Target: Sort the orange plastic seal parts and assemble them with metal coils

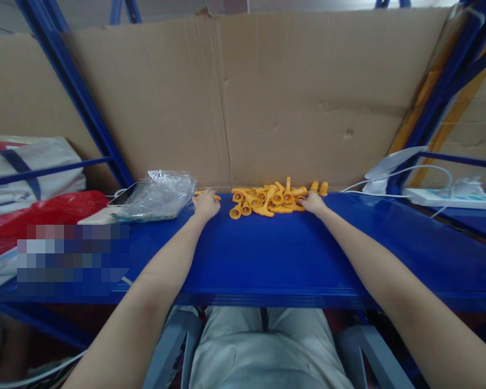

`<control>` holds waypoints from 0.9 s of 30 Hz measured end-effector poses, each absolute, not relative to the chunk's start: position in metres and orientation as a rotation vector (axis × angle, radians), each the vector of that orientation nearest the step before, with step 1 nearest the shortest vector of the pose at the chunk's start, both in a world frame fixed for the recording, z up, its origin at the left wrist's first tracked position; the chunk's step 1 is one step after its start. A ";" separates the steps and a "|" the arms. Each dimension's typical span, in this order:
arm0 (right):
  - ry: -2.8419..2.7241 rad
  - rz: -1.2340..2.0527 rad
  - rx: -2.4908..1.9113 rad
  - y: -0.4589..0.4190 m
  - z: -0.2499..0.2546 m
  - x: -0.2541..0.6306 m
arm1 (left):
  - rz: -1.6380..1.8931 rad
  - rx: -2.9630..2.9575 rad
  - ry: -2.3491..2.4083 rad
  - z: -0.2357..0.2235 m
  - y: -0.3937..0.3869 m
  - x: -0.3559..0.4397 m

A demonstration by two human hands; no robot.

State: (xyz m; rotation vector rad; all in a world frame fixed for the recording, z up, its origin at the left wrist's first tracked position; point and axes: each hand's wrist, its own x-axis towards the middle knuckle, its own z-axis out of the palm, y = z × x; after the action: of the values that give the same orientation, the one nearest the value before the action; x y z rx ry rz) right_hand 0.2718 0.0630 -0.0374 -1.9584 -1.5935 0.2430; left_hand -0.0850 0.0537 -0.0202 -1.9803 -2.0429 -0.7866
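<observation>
A heap of orange-yellow plastic pieces lies at the back of the blue shelf top, against the cardboard. Several have a stem and a flared, hollow cup end; some show a curved arm. Left of the heap, my left hand is closed around a similar orange-yellow piece, whose ends stick out past the fingers. My right hand reaches the heap's right end, its fingers closed on a piece there, mostly hidden by the hand. Just behind that hand stand two short orange-yellow pieces.
Clear plastic bags lie to the left, beside a red plastic bag and a white bag. A white power strip with cables sits at right. Blue metal posts frame the cardboard.
</observation>
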 end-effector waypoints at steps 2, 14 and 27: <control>-1.577 0.286 -1.932 0.065 -0.037 0.275 | -0.798 -1.990 -2.036 -0.021 0.054 -0.085; -1.753 -0.075 -2.041 0.042 -0.019 0.269 | -0.827 -2.001 -2.045 -0.022 0.054 -0.087; -2.267 -0.626 -1.744 0.014 0.013 0.253 | -0.834 -2.018 -2.029 -0.019 0.050 -0.084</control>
State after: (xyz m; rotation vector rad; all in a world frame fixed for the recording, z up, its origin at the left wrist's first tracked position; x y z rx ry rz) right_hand 0.2528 0.0136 0.0128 -1.7441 -2.2674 -0.6263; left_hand -0.0845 0.0498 -0.0193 -2.0179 -2.0291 -0.8345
